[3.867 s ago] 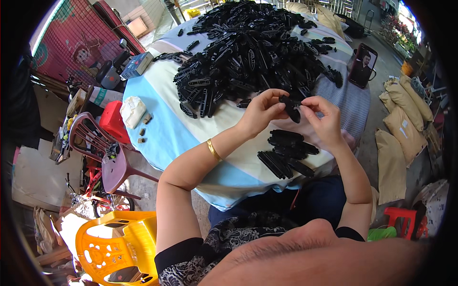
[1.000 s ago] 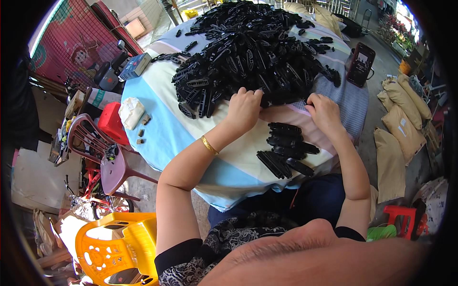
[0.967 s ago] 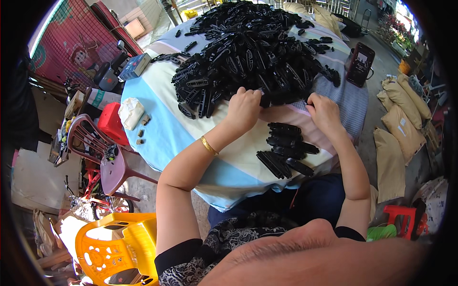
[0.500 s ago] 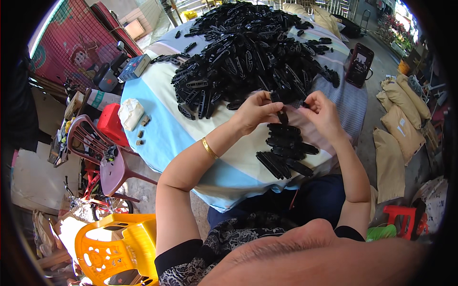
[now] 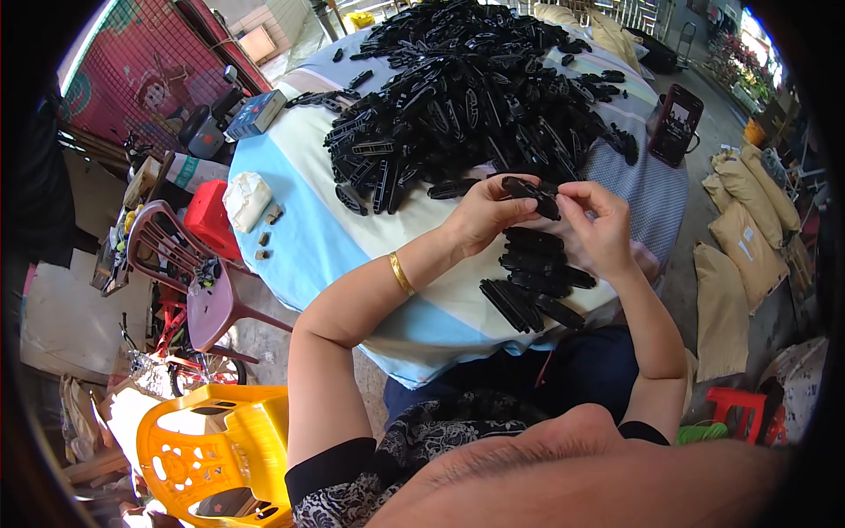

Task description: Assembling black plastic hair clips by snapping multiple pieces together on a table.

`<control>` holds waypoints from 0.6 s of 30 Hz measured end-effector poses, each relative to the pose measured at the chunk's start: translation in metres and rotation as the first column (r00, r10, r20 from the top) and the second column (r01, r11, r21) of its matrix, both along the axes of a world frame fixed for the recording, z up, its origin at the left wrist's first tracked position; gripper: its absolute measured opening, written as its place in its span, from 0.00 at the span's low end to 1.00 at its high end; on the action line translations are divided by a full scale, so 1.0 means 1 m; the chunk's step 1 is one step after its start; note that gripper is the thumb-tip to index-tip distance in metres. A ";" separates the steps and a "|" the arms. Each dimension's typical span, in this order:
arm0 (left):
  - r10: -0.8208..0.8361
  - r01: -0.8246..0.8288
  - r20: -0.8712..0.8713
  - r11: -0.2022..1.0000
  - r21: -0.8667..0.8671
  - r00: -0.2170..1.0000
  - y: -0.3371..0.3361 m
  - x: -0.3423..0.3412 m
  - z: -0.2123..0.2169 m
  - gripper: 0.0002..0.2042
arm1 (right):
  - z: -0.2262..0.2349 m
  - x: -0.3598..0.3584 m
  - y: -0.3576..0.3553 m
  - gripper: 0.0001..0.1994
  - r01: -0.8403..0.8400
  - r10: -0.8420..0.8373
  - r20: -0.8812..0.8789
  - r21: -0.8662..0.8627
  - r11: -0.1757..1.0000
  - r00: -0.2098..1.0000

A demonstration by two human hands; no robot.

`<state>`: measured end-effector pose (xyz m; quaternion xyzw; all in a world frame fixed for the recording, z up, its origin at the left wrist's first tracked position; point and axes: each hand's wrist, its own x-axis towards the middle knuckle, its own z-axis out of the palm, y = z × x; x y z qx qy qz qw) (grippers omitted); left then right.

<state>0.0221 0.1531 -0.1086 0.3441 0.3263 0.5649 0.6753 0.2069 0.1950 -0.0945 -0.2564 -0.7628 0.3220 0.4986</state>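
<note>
I see both hands raised just above the table [image 5: 290, 255], meeting over its near edge. Left hand [image 5: 487, 214] and right hand [image 5: 601, 231] both pinch one black plastic piece [image 5: 531, 195] between them; left fingers closed on its left end, right fingertips [image 5: 563, 195] closed on its right end. Piece is long, flat, held roughly level, tilted down a bit to the right. It sits in the air between the big pile and the small stack, not touching either as far as I can tell

Gold bangle [image 5: 401, 274] on the left wrist. Right below the hands, a small stack of black pieces [image 5: 535, 277] lies sorted on the cloth, near the table edge, several laid side by side. Beyond the hands, a big loose heap of black pieces [image 5: 466, 97] covers most of the tabletop. Cloth is light blue and cream with a checked patch on the right

Far right of the table: dark phone-like device [image 5: 675, 123] standing up. Left side of the table: a white crumpled bag [image 5: 246, 199], a few small brown bits beside it, a blue box [image 5: 256, 113] further back. Off the table: maroon plastic chair [image 5: 180, 273] to the left, yellow plastic chair [image 5: 211, 449] lower left, tan sacks [image 5: 739, 255] on the floor right, red stool [image 5: 739, 414] lower right
</note>
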 end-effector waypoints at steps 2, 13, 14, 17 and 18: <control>0.002 -0.002 -0.003 1.000 0.011 1.000 0.000 0.000 -0.003 0.16 | 0.005 -0.002 -0.002 0.04 0.019 -0.022 0.037 0.100 0.995 0.999; -0.030 0.032 -0.070 0.999 0.030 0.997 -0.001 0.000 -0.005 0.19 | 0.007 -0.003 -0.002 0.06 0.027 -0.087 0.098 0.496 0.868 0.991; -0.023 0.023 -0.027 1.000 0.018 0.999 -0.002 0.002 -0.002 0.19 | 0.008 -0.002 -0.003 0.06 0.027 -0.087 0.097 0.496 0.868 0.991; -0.023 0.021 0.047 0.999 0.042 0.999 -0.001 0.000 0.002 0.17 | 0.011 0.001 -0.004 0.05 0.004 -0.020 0.088 0.184 0.983 0.996; -0.035 0.029 0.076 0.996 0.079 0.996 -0.001 -0.001 0.003 0.16 | 0.011 0.002 -0.002 0.05 0.001 -0.017 0.089 0.183 0.983 0.996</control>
